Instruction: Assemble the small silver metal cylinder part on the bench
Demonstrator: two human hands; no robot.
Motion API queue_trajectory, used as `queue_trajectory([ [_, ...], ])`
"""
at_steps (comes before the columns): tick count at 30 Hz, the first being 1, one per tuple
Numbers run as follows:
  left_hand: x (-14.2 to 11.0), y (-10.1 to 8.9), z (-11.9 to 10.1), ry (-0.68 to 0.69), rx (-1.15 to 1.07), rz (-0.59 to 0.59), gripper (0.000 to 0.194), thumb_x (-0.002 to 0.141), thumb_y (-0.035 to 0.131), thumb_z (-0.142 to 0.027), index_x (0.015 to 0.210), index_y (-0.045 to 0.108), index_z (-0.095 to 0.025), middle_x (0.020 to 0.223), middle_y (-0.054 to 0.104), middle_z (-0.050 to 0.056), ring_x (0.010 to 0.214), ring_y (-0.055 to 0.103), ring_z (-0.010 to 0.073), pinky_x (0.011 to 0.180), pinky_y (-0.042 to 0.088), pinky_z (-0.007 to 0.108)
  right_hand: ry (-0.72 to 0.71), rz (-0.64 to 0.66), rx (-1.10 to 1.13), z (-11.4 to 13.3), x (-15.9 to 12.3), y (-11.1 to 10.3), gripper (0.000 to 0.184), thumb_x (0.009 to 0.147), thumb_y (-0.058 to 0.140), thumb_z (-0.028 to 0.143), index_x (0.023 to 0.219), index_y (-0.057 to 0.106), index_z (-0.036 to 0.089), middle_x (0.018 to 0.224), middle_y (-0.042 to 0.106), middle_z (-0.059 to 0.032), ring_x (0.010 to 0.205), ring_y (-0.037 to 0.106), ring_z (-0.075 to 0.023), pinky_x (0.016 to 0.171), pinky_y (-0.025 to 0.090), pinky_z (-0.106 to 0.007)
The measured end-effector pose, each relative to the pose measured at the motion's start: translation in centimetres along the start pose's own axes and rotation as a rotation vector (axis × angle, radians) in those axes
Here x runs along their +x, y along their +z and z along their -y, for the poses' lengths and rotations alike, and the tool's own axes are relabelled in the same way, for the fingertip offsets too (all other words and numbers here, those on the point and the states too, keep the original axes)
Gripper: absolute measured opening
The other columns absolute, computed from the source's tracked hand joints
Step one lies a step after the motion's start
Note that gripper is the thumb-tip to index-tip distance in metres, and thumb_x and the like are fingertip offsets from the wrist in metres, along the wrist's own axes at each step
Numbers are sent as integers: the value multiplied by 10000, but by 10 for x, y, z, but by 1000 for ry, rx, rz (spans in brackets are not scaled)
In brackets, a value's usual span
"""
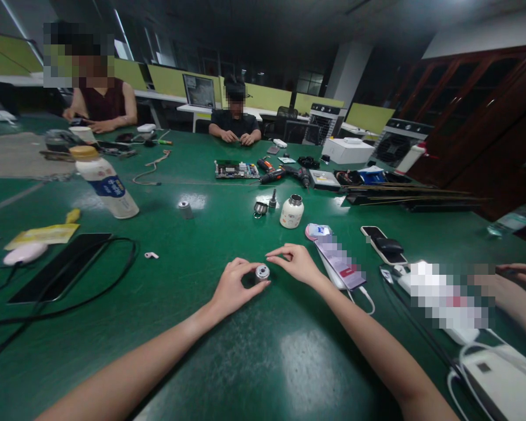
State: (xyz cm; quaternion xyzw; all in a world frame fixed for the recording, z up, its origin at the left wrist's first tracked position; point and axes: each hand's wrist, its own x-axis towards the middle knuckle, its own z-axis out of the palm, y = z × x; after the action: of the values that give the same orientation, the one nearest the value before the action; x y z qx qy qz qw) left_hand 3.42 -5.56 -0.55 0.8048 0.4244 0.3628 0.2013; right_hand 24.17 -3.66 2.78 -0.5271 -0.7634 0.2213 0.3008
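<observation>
Metal cylinder [262, 272] sits just below frame center, on green table [241, 356] far as I can tell. Left hand [233, 286] has thumb and index wrapped round it, probably to keep it steady. Right hand [297, 263] just beside, fingertips pinched narrow, can't tell if holding anything tiny. Long axis roughly upright, holed end face up.

Under a dim ceiling [394, 23], yellow-green partitions [165, 80] stand near a pale column [349, 71], reddish-brown cabinets [469, 96] at right.

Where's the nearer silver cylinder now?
Head view, centre: the nearer cylinder is between thumb and forefinger of the left hand, with the right hand close on its right.
</observation>
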Motion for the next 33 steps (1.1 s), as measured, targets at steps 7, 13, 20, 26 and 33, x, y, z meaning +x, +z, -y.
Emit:
queue_trajectory([
  [7,0,1,0,22,-17,-19,322,752,719,-401,1012,698,-212,867,679,37,842,596,201,769,469,342,-53,68,54,30,-9,-2,147,822,699,332,938,766,271,579,416,53,555,404,-82,550,267,-217],
  [13,0,1,1,16,-16,3,314,757,718,-399,1017,696,-224,883,703,26,846,607,204,773,460,347,-38,82,-17,32,-13,2,142,841,674,356,924,761,281,663,560,25,608,475,-89,573,288,-214],
  [20,0,1,2,17,-13,-1,330,757,717,-413,1032,691,-231,890,702,28,852,603,208,771,457,348,37,-47,-130,34,-12,-4,288,789,689,479,696,722,208,620,534,29,575,449,-87,546,254,-220],
  [26,-1,1,2,20,-21,-10,318,753,719,-407,1007,697,-218,890,697,38,858,602,211,773,464,349,-12,47,-105,39,-13,-6,251,801,674,462,971,743,290,576,455,56,532,399,-80,525,227,-219],
  [33,0,0,0,8,-17,-1,318,758,712,-406,1021,690,-229,880,694,33,851,597,205,771,460,346,-21,74,-117,38,-13,-11,226,788,680,459,833,755,251,596,474,43,549,419,-80,537,240,-219],
])
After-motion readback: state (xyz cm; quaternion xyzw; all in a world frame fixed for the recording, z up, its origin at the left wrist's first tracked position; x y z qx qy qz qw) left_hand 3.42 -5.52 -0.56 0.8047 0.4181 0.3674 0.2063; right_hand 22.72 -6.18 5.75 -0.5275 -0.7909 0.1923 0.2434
